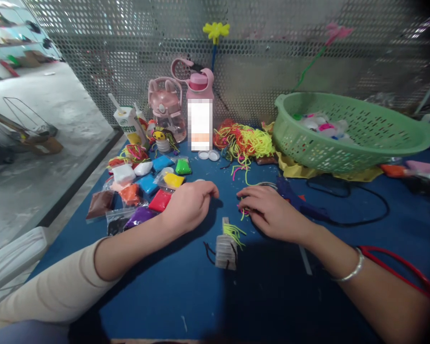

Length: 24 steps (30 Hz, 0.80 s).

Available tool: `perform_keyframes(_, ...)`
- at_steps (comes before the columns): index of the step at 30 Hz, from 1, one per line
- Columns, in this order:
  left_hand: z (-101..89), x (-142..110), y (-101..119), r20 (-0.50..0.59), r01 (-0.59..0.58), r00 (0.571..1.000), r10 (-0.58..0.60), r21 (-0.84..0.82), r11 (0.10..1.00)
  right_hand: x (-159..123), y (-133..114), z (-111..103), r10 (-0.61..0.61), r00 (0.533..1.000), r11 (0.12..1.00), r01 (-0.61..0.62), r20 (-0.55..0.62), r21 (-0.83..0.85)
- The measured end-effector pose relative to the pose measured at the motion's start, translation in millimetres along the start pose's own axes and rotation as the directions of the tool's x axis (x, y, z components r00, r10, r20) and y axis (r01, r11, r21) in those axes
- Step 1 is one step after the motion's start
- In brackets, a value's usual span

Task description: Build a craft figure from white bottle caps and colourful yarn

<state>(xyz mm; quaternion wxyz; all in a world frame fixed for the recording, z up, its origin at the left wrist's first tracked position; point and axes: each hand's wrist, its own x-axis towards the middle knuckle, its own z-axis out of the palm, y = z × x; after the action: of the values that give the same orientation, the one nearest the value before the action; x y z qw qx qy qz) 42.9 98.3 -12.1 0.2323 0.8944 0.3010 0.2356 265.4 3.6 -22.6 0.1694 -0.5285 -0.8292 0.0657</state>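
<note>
My left hand (189, 205) hovers just right of the clay packets, its fingers curled in and closed. Whatever lies between its fingertips, if anything, is hidden. Across from it, my right hand (274, 210) rests palm down with fingers apart over short pink and yellow yarn pieces (243, 211), touching them. Between and below the hands lies a small ribbed, translucent plastic piece (225, 252) with dark strings at its sides and a yellow-green yarn fringe (233, 232) at its top.
Bagged coloured clay (139, 184) lies left. Behind stand a drink carton (129, 125), pink bottles (166, 102) and a yarn heap (249, 141). Right are a green basket (329, 153), a blue glue gun (295, 198) with black cord and red-handled scissors (397, 258).
</note>
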Motion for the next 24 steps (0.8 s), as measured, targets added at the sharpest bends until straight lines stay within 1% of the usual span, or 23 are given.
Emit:
perform_keyframes(3, 1.5, -1.7, -1.1, 0.009, -0.001, 1.000, 0.001, -0.027, 1.000, -1.5, 1.9, 3.6, -0.038, 0.999, 0.998, 0.040, 0.038, -0.047)
perform_keyframes(5, 2.2, -2.3, -0.7, 0.014, 0.014, 1.000, -0.013, -0.071, 0.997, -1.5, 2.0, 4.8, -0.029, 0.999, 0.998, 0.030, 0.023, -0.058)
perform_keyframes(7, 2.2, -2.1, 1.1, 0.015, 0.070, 0.998, -0.068, -0.178, 0.982, -0.7, 0.2, 4.1, 0.001, 1.000, 1.000, -0.002, -0.027, -0.029)
perform_keyframes(8, 2.0, -1.4, 2.5, 0.017, 0.111, 0.994, -0.111, -0.269, 0.957, 0.0, -1.4, 3.1, 0.021, 0.998, 1.000, -0.021, -0.062, 0.001)
perform_keyframes(9, 1.5, -0.4, 4.1, 0.027, 0.161, 0.986, -0.163, -0.382, 0.910, 0.8, -3.4, 1.8, 0.042, 0.994, 0.998, -0.038, -0.097, 0.041)
perform_keyframes(10, 0.9, 1.0, 5.7, 0.054, 0.218, 0.974, -0.221, -0.502, 0.837, 1.7, -5.7, 0.4, 0.062, 0.990, 0.995, -0.051, -0.128, 0.086)
perform_keyframes(12, -0.6, 4.5, 8.4, 0.161, 0.329, 0.938, -0.308, -0.696, 0.638, 3.5, -10.2, -2.3, 0.111, 0.979, 0.980, -0.079, -0.173, 0.183)
perform_keyframes(14, -1.7, 7.7, 9.7, 0.266, 0.401, 0.905, -0.332, -0.794, 0.458, 5.7, -14.5, -4.4, 0.191, 0.966, 0.947, -0.135, -0.172, 0.293)
perform_keyframes(16, -1.8, 9.4, 9.7, 0.315, 0.416, 0.895, -0.315, -0.844, 0.337, 8.9, -18.9, -6.1, 0.284, 0.951, 0.872, -0.204, -0.119, 0.444)
perform_keyframes(17, -1.7, 9.5, 9.7, 0.323, 0.408, 0.898, -0.298, -0.864, 0.295, 11.2, -21.3, -7.0, 0.318, 0.945, 0.811, -0.232, -0.072, 0.537)
perform_keyframes(19, -1.9, 8.3, 10.8, 0.336, 0.393, 0.909, -0.247, -0.889, 0.237, 17.4, -27.3, -9.1, 0.342, 0.939, 0.648, -0.268, 0.042, 0.713)
perform_keyframes(21, -3.5, 6.1, 14.1, 0.348, 0.381, 0.921, -0.178, -0.900, 0.211, 25.6, -34.3, -10.6, 0.321, 0.938, 0.491, -0.284, 0.133, 0.824)
perform_keyframes(22, -5.0, 5.1, 16.5, 0.353, 0.377, 0.925, -0.145, -0.903, 0.207, 30.1, -37.7, -10.6, 0.306, 0.939, 0.435, -0.287, 0.160, 0.854)
perform_keyframes(24, -9.2, 3.9, 21.1, 0.367, 0.378, 0.926, -0.091, -0.897, 0.229, 38.7, -42.9, -8.8, 0.260, 0.949, 0.377, -0.270, 0.179, 0.886)
